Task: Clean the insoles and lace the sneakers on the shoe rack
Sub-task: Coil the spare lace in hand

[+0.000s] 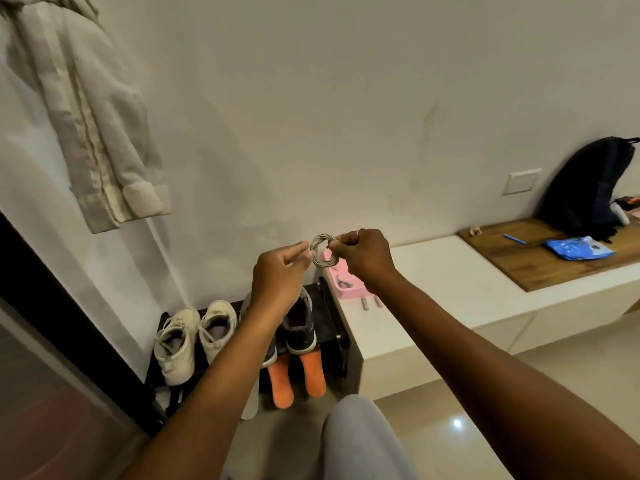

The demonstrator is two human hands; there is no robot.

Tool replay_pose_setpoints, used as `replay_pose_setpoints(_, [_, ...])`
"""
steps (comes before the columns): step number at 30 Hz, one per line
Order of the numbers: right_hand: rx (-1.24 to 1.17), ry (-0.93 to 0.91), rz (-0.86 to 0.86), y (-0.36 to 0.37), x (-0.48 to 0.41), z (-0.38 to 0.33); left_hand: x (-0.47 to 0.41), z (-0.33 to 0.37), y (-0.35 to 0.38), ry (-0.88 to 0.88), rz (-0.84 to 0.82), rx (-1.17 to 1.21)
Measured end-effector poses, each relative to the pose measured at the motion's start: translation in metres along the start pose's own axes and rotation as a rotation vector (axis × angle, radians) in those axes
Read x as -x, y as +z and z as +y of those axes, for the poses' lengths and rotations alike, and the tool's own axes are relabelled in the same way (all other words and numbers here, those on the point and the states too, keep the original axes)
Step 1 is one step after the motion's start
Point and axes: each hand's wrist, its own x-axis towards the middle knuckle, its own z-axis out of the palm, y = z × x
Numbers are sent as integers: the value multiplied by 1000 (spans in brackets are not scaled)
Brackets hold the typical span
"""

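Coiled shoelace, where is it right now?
Centre of the head view: the coiled shoelace is pinched by the right hand, with the left hand beside it, above the dark sneakers.

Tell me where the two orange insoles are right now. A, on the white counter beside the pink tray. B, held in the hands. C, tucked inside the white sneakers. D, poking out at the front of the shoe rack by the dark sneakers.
D: the orange insoles stick out from the front of the shoe rack, just in front of the dark sneakers, while the left hand and right hand hold only a coiled lace.
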Motion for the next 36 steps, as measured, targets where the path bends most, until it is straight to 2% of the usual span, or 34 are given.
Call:
replay_pose_setpoints(7, [85, 63, -38, -9, -73, 64, -85, -49, 69, -4, -105, -152])
replay_pose_setpoints(17, [279, 204, -156, 12, -199, 196, -207, -164, 173, -56, -316, -446])
replay_pose_setpoints(23, [485, 280, -253, 42, -254, 260, -247, -219, 206, -30, -369, -755])
replay_pose_setpoints(30, [821, 176, -381, 65, -267, 283, -255, -241, 226, 57, -361, -1032])
replay_pose_setpoints(36, [1003, 44, -321, 68, -259, 289, -257, -243, 230, 137, -309, -1067])
